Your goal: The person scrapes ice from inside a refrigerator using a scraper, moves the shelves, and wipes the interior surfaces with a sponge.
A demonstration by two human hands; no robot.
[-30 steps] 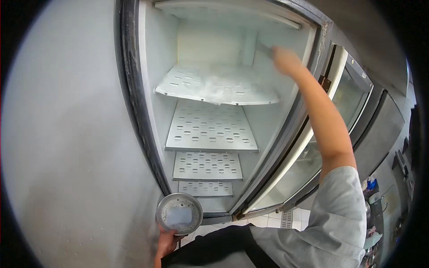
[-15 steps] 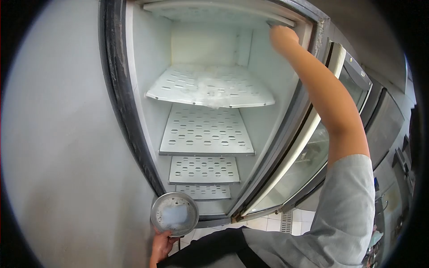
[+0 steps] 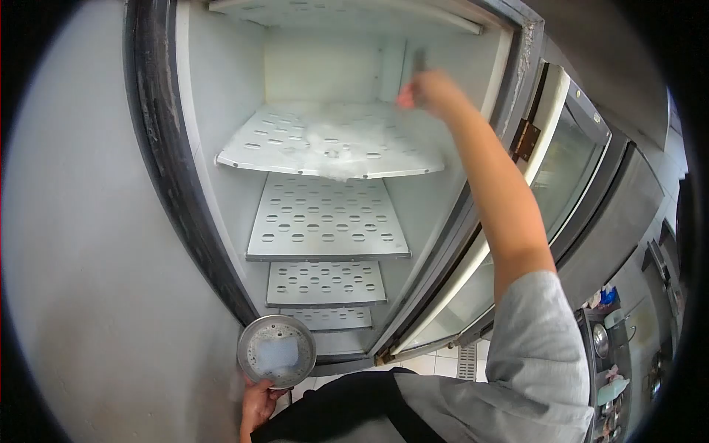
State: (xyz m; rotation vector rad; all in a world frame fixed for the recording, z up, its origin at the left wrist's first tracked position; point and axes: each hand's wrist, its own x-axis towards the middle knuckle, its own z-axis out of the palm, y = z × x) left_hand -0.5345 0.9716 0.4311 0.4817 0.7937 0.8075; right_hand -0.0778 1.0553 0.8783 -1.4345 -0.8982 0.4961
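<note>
At the bottom left, my left hand (image 3: 258,401) grips the rim of a round metal bowl (image 3: 249,354) with soapy-looking liquid and a pale block-like patch (image 3: 278,353) in it. My right hand (image 3: 432,92) is raised inside the open cabinet, above the right side of a slotted white shelf (image 3: 255,144). Its fingers are curled round a thin dark object (image 3: 420,59), blurred by motion. White foam or frost (image 3: 336,151) lies on the middle and front edge of that shelf.
Lower slotted shelves (image 3: 329,214) are below, and a top shelf (image 3: 413,13) hangs overhead. The cabinet's dark-edged door (image 3: 159,133) stands at the left. A glass-doored unit (image 3: 569,162) is at the right, with metal ware (image 3: 600,341) beyond. A floor drain (image 3: 467,362) shows below.
My right hand has moved left and down from the top right corner of the cabinet. My left hand still holds the bowl, which sits slightly further left. The whole view has shifted a little.
</note>
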